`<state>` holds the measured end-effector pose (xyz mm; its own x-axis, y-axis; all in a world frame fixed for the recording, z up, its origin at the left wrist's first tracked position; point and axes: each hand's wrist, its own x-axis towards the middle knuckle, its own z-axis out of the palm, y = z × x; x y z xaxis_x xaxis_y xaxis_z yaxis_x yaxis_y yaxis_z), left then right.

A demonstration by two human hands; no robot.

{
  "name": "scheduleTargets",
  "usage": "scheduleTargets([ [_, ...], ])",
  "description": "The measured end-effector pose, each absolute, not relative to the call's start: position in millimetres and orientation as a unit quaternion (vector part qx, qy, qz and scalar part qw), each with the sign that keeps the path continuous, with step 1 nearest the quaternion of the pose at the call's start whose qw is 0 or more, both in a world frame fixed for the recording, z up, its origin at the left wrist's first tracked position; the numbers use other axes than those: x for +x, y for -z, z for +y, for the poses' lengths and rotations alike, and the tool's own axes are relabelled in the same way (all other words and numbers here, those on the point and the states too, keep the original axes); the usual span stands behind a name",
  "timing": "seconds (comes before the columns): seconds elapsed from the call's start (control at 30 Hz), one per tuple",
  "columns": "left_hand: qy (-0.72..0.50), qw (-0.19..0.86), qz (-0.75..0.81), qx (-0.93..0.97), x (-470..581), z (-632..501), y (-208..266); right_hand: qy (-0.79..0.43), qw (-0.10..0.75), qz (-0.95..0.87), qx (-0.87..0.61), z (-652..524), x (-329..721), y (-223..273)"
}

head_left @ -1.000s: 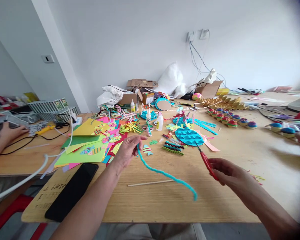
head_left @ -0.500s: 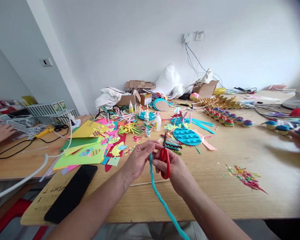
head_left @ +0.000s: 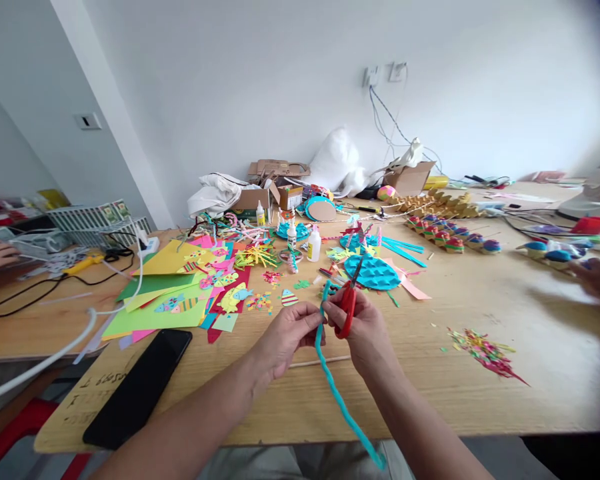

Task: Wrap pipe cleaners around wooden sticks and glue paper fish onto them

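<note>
We clamp the thumb and fingertips of the left hand [head_left: 290, 337] together on the turquoise fuzzy stem [head_left: 336, 393], near its upper end. The fingers of the right hand [head_left: 363, 327] are closed around the handles of the red scissors [head_left: 347, 313], with the blades pointing up and away from us. The right thumb lies at the stem, just beside the left fingertips. The stem's short end rises above both hands; its long end hangs down past the near edge of the wooden table [head_left: 430, 393].

Beneath the hands, a thin pale stick [head_left: 300, 365] lies across the tabletop. Beyond the scissors we find a blue textured disc [head_left: 373, 272]; left of it stands a white glue bottle [head_left: 313, 247]. A striped paper fish [head_left: 289, 298] lies just beyond the left hand.

To the left, coloured paper sheets [head_left: 155, 293] overlap, and a black phone [head_left: 137, 387] rests near the table corner. To the right we note a heap of paper scraps [head_left: 485, 353] and, farther back, rows of painted carton cups [head_left: 443, 241]. Another person's hand [head_left: 597, 277] shows at the right edge.

Cardboard boxes [head_left: 255, 200] stand along the pale wall [head_left: 255, 80], which carries a socket [head_left: 398, 71] and a switch [head_left: 89, 121].
</note>
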<state>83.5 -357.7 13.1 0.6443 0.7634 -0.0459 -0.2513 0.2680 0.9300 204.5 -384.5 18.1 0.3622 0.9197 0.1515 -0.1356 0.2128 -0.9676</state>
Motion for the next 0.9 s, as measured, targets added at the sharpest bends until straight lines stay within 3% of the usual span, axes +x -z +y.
scheduleTargets([
  [0.17,-0.352,0.734,0.269,0.515,86,-351,-7,-0.357,0.580,-0.460,-0.569,-399,216,-21],
  [0.37,-0.378,0.712,0.319,0.499,81,-342,-6,-0.241,0.330,-0.620,-0.670,-433,243,-7],
  [0.47,-0.372,0.720,0.307,0.499,86,-340,-6,-0.225,0.252,-0.646,-0.685,-439,247,0],
  [0.9,-0.303,0.764,0.271,0.500,118,-344,-1,-0.229,0.233,-0.640,-0.696,-435,253,-1],
])
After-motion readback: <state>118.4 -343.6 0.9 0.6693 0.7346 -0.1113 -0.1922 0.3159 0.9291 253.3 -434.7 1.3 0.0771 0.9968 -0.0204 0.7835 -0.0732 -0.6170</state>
